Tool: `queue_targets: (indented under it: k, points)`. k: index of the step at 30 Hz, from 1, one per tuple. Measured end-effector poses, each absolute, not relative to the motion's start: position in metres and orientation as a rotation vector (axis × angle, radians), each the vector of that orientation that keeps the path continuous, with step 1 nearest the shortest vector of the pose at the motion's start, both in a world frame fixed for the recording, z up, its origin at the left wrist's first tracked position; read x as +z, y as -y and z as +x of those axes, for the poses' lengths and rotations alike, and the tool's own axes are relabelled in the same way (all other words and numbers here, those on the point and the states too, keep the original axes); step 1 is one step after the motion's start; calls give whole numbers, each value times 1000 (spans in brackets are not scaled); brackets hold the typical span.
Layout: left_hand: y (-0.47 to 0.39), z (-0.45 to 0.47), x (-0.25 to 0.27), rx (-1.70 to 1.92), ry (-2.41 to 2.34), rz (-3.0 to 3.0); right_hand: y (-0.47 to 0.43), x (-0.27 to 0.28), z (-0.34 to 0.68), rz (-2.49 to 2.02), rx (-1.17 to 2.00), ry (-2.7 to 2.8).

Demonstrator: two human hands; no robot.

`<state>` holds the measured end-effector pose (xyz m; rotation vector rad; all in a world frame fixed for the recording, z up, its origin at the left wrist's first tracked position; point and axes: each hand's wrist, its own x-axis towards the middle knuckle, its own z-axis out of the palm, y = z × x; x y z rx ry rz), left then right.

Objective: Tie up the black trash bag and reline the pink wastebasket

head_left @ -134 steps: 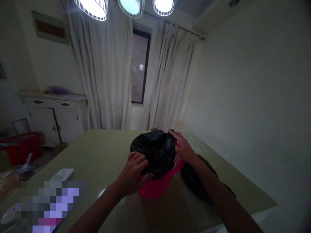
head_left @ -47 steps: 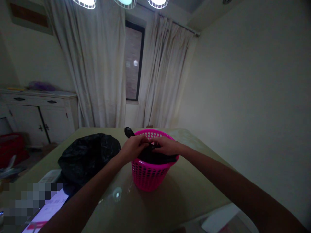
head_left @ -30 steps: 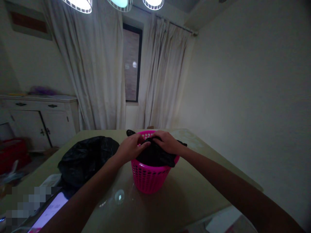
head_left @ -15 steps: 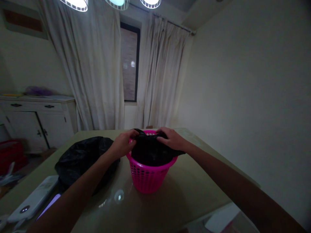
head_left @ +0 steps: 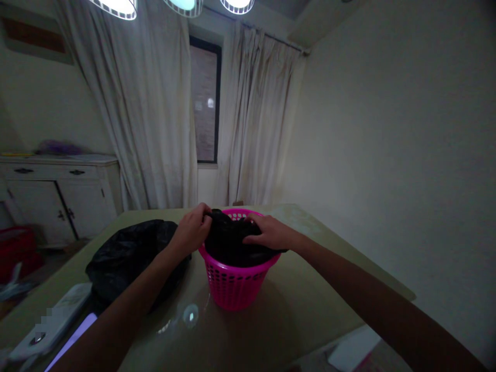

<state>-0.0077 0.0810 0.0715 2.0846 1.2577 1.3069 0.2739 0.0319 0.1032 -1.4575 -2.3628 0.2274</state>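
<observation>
Both hands pinch the black plastic liner (head_left: 228,243) bunched in the mouth of the pink basket (head_left: 234,284): the left hand (head_left: 191,232) at its left rim, the right hand (head_left: 271,233) at the right. The step looks like spreading the liner open; next, its edge likely needs stretching over the rim. Another black bag (head_left: 127,256) lies just left on the table (head_left: 294,305).

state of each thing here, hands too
basket: upright on the table, black bag in its mouth
liner bag: bunched, partly over the rim
left hand: gripping the bag edge
right hand: pressing on the bag
full bag: lying on the table
curtains: parted
</observation>
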Motion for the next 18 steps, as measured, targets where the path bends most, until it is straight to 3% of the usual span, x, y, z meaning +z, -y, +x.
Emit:
queue_targets:
  k: [8,10,14,18]
  points:
    - [-69,8,60,1287,-864,1706,-74,69,241,-1418,401,2696]
    - [-63,-1,62,1230,-815,1687,-75,76,243,-1470,319,2701]
    - [-58,-14,64,1253,-1019,1846,-65,92,252,-1661,-164,2452]
    - [-68,-14,56,1496,-1230,1778,-61,86,265,-1927,-123,2416]
